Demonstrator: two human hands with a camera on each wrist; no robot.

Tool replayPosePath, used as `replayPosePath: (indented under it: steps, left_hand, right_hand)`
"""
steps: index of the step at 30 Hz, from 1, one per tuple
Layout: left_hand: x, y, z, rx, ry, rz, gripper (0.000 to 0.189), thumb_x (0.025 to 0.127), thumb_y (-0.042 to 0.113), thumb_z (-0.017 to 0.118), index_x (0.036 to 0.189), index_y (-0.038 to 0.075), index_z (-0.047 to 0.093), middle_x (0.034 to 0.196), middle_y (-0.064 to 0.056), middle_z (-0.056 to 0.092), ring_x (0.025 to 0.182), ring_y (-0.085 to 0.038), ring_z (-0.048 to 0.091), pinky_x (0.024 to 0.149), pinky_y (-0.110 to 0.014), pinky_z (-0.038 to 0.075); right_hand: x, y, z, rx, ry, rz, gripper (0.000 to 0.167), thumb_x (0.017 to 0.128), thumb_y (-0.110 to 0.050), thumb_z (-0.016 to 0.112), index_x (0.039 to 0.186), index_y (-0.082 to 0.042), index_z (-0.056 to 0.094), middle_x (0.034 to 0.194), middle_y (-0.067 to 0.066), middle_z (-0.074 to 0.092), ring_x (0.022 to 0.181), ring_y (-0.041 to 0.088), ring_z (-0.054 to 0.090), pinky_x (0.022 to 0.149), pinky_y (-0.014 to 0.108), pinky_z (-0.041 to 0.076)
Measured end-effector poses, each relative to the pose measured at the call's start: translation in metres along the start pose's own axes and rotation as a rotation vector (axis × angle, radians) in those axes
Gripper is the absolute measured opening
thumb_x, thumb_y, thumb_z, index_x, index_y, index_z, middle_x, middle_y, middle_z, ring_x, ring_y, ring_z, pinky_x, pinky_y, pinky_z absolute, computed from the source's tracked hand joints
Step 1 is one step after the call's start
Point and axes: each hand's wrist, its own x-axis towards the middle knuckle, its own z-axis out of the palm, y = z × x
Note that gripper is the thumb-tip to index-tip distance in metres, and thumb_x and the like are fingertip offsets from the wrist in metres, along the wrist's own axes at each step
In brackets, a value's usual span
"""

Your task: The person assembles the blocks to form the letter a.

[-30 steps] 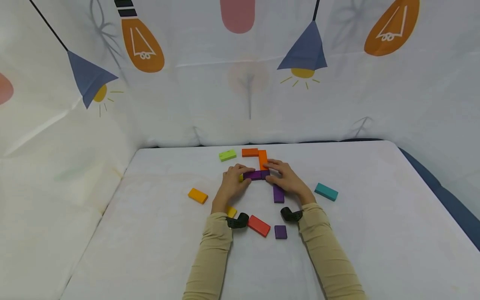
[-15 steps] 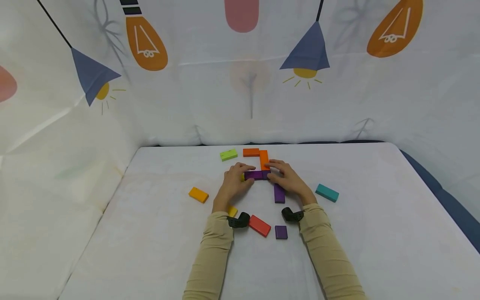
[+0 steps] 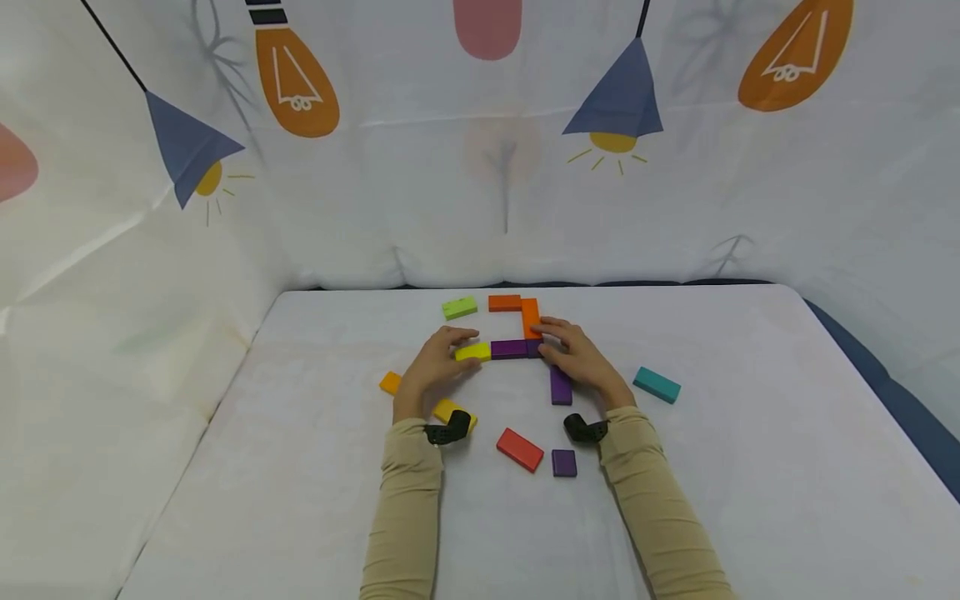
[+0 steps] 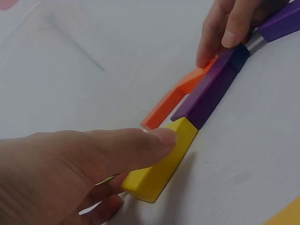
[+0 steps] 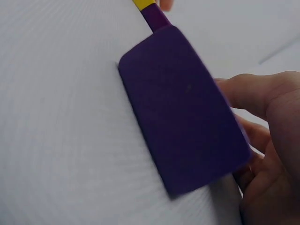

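A row of toy blocks lies on the white table: a yellow block (image 3: 473, 352), a purple block (image 3: 509, 350) and a small dark purple block (image 3: 534, 348). My left hand (image 3: 437, 358) holds the yellow block between thumb and fingers; its thumb (image 4: 161, 137) overlaps the top in the left wrist view. At the row's other end, my right hand (image 3: 576, 354) has its thumb and fingers around the small dark purple block. One of its fingertips (image 4: 204, 56) meets the upright-running orange block (image 3: 530, 317). Another purple block (image 5: 183, 112) lies below the right thumb.
A dark orange block (image 3: 505, 303) and a lime block (image 3: 460, 307) lie at the back. Nearer are an amber block (image 3: 390, 382), a golden yellow block (image 3: 448, 410), a red block (image 3: 520, 450) and a purple square block (image 3: 565, 463). A teal block (image 3: 657, 385) is at right.
My left hand has shifted left, from the purple block to the yellow one, which is now uncovered. My right hand stays at the row's right end.
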Motion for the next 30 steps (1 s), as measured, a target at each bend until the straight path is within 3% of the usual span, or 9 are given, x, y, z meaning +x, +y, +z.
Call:
replayPosePath:
  steps: [20,25,30]
  left_hand:
    - [-0.001,0.002,0.000,-0.008,-0.004,0.015,0.042,0.091,0.029,0.062,0.131,0.020,0.055,0.128,-0.004,0.052,0.122,-0.024,0.046,0.108,-0.043,0.037]
    - [0.000,0.008,0.002,-0.039,0.031,0.057,0.038,0.094,0.026,0.058,0.130,0.017,0.055,0.131,-0.005,0.052,0.122,-0.025,0.047,0.106,-0.044,0.038]
    - [0.004,0.017,0.011,-0.055,0.109,0.120,0.034,0.095,0.024,0.056,0.128,0.013,0.058,0.134,-0.006,0.051,0.120,-0.026,0.048,0.105,-0.045,0.039]
  right_hand:
    - [-0.001,-0.003,0.000,0.014,-0.002,0.012,0.043,0.097,-0.023,0.051,0.139,-0.014,0.048,0.154,0.007,0.029,0.142,0.034,0.022,0.114,0.056,0.019]
    - [-0.002,-0.001,0.000,0.009,0.005,0.013,0.043,0.097,-0.024,0.052,0.139,-0.014,0.048,0.154,0.008,0.030,0.142,0.034,0.023,0.114,0.056,0.021]
    - [-0.003,-0.001,0.000,0.017,0.007,0.007,0.042,0.097,-0.023,0.051,0.138,-0.012,0.048,0.153,0.009,0.031,0.141,0.034,0.025,0.113,0.056,0.022]
